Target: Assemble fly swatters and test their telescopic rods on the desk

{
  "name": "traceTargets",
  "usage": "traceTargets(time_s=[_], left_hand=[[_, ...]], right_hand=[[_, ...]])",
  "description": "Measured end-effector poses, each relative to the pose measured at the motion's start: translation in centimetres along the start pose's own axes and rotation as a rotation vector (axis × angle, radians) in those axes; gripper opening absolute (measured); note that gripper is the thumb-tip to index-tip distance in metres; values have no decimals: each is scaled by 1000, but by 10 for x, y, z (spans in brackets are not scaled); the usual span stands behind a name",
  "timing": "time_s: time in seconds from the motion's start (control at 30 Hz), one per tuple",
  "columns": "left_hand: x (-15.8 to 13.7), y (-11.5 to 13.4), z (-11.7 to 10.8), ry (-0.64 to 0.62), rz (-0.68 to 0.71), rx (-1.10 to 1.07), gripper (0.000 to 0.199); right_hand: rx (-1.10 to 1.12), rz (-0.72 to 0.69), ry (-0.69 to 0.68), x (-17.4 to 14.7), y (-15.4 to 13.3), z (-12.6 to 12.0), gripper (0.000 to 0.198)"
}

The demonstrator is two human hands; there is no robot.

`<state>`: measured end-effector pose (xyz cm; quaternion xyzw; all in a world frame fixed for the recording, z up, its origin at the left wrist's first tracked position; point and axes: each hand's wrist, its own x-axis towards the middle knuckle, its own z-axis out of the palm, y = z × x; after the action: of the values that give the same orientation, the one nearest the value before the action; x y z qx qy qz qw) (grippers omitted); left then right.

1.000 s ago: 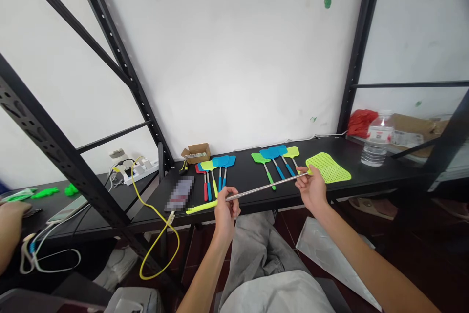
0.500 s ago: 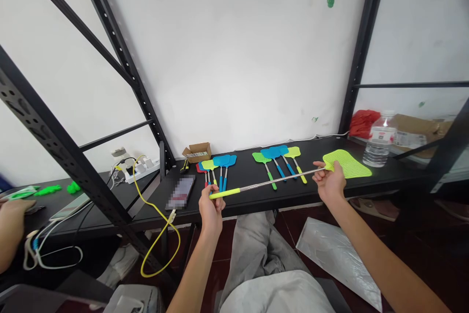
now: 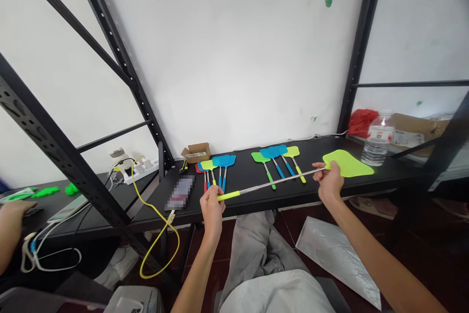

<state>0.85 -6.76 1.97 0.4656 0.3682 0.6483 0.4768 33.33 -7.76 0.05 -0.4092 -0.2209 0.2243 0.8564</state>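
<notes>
A yellow-green fly swatter (image 3: 278, 184) with a long metal rod is held across the front of the black shelf, its mesh head to the right. My left hand (image 3: 213, 208) is closed around the end of its yellow handle. At the other end, my right hand (image 3: 330, 181) pinches the swatter where rod meets head. Behind the rod lie a green swatter (image 3: 260, 157), blue swatters (image 3: 271, 152) and a yellow swatter (image 3: 292, 151) in a row. Further left, a second group of swatters (image 3: 221, 160) in red, yellow and blue lies close together, partly behind my left hand.
A phone (image 3: 180, 193) with a yellow cable (image 3: 146, 200) lies left of the swatters, near a small open cardboard box (image 3: 196, 152). At right stands a water bottle (image 3: 378, 139). Black posts (image 3: 361, 49) frame the shelf. Another person's hand (image 3: 12, 220) is at far left.
My left hand's grip on the handle looks slightly different, with its fingers now covering the handle's end. The swatter stays stretched between both hands, and the view shifts very slightly.
</notes>
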Motion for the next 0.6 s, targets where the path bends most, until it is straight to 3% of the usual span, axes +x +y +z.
traceTargets(time_s=[0.4,0.6], left_hand=[[-1,-4,-2,29,11,0,28],[-24,-15,22,-69,24,133,37]], right_hand=[[31,34,49,-13,-2,9,49],[-71,31,-72,-44,9,25,53]])
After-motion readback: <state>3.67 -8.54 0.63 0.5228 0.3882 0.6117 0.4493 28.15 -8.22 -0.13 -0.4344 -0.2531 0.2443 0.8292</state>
